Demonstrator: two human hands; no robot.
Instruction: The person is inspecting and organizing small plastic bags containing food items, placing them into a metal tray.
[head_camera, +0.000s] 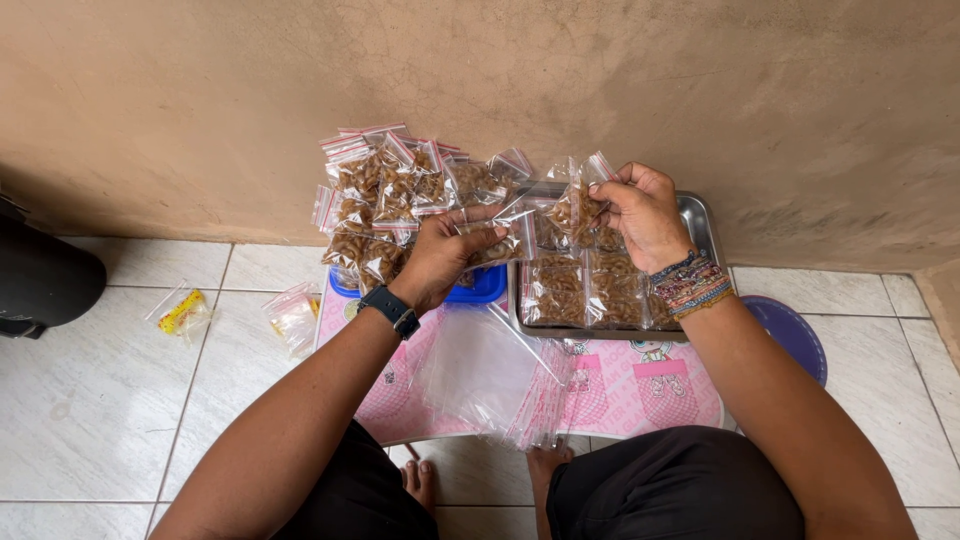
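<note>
My left hand (440, 255), with a dark watch on its wrist, grips a small clear zip bag (510, 235) of brown snack pieces. My right hand (645, 215), with several woven bracelets at the wrist, pinches the top of another filled zip bag (575, 205) above a metal tray (705, 225). Several filled bags (585, 290) lie flat in that tray. A heap of filled bags (385, 200) stands piled on a blue container (480, 290) to the left. A stack of empty clear zip bags (490, 375) lies on the small pink table (640, 390) in front of me.
A tan wall rises right behind the table. On the white tiled floor to the left lie a small bag with yellow contents (182, 312) and a bundle of empty bags (292, 315). A black object (40, 275) sits far left. A purple lid (795, 335) lies right.
</note>
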